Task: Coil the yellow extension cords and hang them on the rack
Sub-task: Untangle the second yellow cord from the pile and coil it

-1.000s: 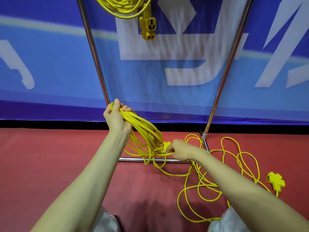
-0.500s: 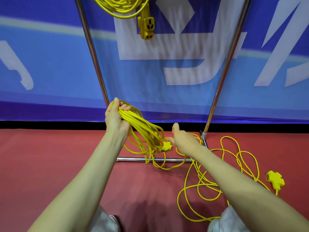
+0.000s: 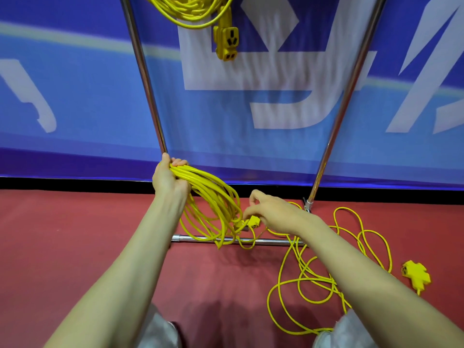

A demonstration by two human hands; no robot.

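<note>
A: Back down on the plug end (image 3: pixel 252 221), right hand (image 3: pixel 272 214), thumb no longer cocked up as half a second ago; fingertips now curled in, pinching it just above the rack's bottom bar (image 3: pixel 271 241)

B: And the left hand (image 3: pixel 170 183)?

A: Wrapped tight round the top of the coiled cord (image 3: pixel 213 204), held up beside the rack's left upright (image 3: pixel 144 79), loops dangling down to the bar

B: Any trouble brewing?

A: Plenty! Could snag a low loop under that bar on the lift; could spill turns too, with any slackening of that left grip while tucking the tail

B: Loose cord (image 3: pixel 326 275) sprawled on the floor (image 3: pixel 75 234) under the right forearm, socket block (image 3: pixel 415 273) at far right

A: Easy to drag along by mistake; cannot tell whether joined to this one. Hung coil (image 3: pixel 190 11) already up top, so needing a spot beside it
</note>
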